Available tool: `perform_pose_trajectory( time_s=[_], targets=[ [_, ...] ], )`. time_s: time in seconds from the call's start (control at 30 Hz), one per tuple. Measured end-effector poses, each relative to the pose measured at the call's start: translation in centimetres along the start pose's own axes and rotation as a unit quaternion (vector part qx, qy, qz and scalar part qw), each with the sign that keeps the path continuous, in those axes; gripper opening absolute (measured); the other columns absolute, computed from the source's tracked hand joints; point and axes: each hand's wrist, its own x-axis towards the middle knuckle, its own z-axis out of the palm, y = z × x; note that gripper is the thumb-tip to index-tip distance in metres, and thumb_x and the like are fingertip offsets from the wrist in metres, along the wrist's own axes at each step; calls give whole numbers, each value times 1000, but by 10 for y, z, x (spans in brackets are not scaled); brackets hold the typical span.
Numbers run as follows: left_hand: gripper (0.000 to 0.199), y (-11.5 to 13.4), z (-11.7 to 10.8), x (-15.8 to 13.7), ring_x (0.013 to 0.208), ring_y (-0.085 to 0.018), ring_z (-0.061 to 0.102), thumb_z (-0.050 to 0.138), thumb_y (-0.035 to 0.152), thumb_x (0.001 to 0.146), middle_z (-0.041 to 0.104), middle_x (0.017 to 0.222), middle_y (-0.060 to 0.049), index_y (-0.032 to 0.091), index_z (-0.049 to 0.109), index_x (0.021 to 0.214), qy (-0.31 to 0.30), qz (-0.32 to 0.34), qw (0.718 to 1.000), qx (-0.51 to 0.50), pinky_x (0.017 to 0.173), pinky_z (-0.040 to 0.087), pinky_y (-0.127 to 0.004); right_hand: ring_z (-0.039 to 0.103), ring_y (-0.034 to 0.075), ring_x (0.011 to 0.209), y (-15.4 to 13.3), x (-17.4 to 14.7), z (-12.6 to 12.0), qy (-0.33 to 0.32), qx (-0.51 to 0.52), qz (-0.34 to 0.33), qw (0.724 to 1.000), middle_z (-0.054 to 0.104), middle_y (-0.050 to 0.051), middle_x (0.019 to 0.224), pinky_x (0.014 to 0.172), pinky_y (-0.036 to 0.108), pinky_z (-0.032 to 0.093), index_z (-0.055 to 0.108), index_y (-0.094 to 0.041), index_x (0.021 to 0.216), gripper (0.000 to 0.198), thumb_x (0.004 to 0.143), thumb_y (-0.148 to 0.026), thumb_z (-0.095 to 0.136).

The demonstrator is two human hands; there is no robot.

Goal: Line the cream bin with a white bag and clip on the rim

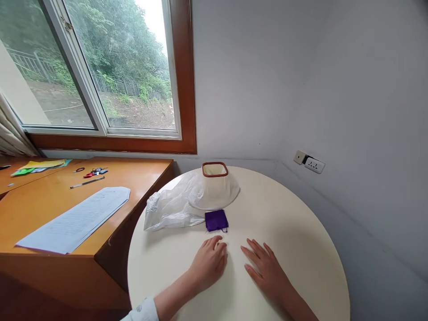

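My left hand (pixel 209 262) rests low over the round white table (pixel 301 240), its fingers curled in. Whether anything is inside that curl is hidden. Just beyond its fingertips lies a small purple cloth pouch (pixel 216 220) with a short cord at its near edge, apart from the hand. To the right, my right hand (pixel 265 269) lies palm down on the tabletop, fingers spread, holding nothing. Behind the pouch stands a cream-coloured object (pixel 216 189) with a reddish-brown squarish rim on top and a wide bottom. A crumpled translucent plastic bag (pixel 175 207) lies against its left side.
A wooden desk (pixel 143 171) on the left carries sheets of paper (pixel 80 218), a pen (pixel 87 182), keys (pixel 96 172) and coloured papers (pixel 42 166). Beyond are a window (pixel 123 67) and a grey wall (pixel 247 80) with a power socket (pixel 314 165).
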Motion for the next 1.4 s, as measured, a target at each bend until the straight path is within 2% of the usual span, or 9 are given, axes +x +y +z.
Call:
perform_pose_trajectory(
  time_s=[0.27,0.4,0.63,0.7,0.87,1.0,1.1,1.27,1.4],
  targets=[
    [27,-12,12,58,89,-21,55,38,14,82,57,98,-10,17,58,99,44,-67,997,-23,82,45,-37,38,17,129,-1,0,-4,49,57,14,997,49,0,134,111,43,23,51,-29,126,42,93,-42,27],
    [24,-21,14,62,88,-22,55,46,18,80,60,95,-8,19,60,99,35,-59,997,-27,81,43,-37,50,19,117,1,10,-10,118,111,47,986,58,3,124,102,37,40,59,-27,117,40,93,-41,29],
    [24,-36,12,60,82,-22,60,40,18,84,66,88,-8,17,61,95,23,-97,995,-28,73,44,-33,54,20,108,-11,108,-56,233,88,-75,966,62,8,110,95,38,43,61,-22,110,39,93,-31,27],
    [23,-38,12,61,80,-22,61,39,17,83,67,84,-8,17,62,88,21,-106,994,-28,70,43,-32,50,20,112,-20,145,-71,260,50,-66,962,59,8,115,97,38,41,58,-21,114,40,93,-28,25],
    [23,-39,12,59,76,-21,59,39,13,81,65,78,-7,18,61,79,38,-102,993,-33,68,43,-31,35,19,126,-40,221,-93,241,-15,-43,969,42,7,136,100,37,34,46,-20,127,40,93,-26,26],
    [20,-41,15,57,78,-22,56,42,12,78,62,79,-8,18,61,76,65,-87,993,-42,71,43,-33,34,22,127,-46,252,-95,212,-46,-40,975,44,10,134,104,44,21,50,-17,121,35,92,-30,33],
    [20,-43,17,55,83,-21,55,43,11,77,61,84,-7,18,61,79,82,-71,992,-57,75,43,-32,39,22,122,-47,259,-94,203,-58,-25,977,48,10,129,104,51,14,55,-18,110,31,93,-32,34],
    [19,-46,20,53,85,-21,53,44,12,77,60,88,-7,18,62,83,99,-66,990,-77,77,43,-32,50,21,105,-41,255,-96,181,-51,3,982,56,8,113,90,38,34,57,-20,98,19,89,-31,44],
    [20,-47,23,52,83,-21,54,44,10,76,60,85,-8,17,63,78,108,-71,988,-80,75,42,-33,54,18,96,-28,237,-100,178,-34,26,983,57,7,107,76,27,39,57,-20,97,17,88,-30,46]
  ],
)
